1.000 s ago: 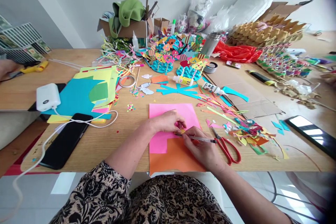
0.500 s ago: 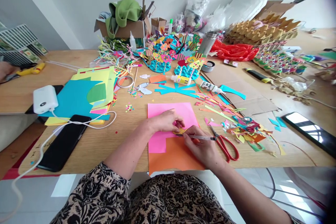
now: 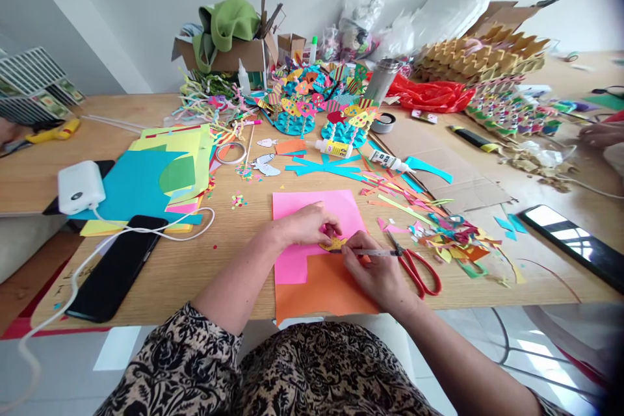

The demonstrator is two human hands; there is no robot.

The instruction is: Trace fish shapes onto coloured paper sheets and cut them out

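My left hand (image 3: 306, 224) rests on a pink paper sheet (image 3: 312, 208) and pinches a small yellow paper cut-out (image 3: 333, 244) with its fingertips. My right hand (image 3: 375, 273) grips a thin pen (image 3: 370, 252) held almost level, its tip at the cut-out. An orange sheet (image 3: 322, 289) lies under my right hand at the table's front edge. Red-handled scissors (image 3: 416, 266) lie just right of my right hand.
Paper scraps (image 3: 453, 240) pile to the right, a phone (image 3: 575, 244) beyond them. On the left lie a black phone (image 3: 114, 266), a white power bank (image 3: 80, 185) with cable, and stacked coloured sheets (image 3: 160, 169). Glue bottles (image 3: 336, 148), paper fish decorations (image 3: 316, 101) and boxes fill the back. Another person's hand (image 3: 602, 133) shows at the right edge.
My hands stay at the cut-out with only small shifts; the yellow piece shows a little more between my fingers. A person's hand has come into view at the right edge.
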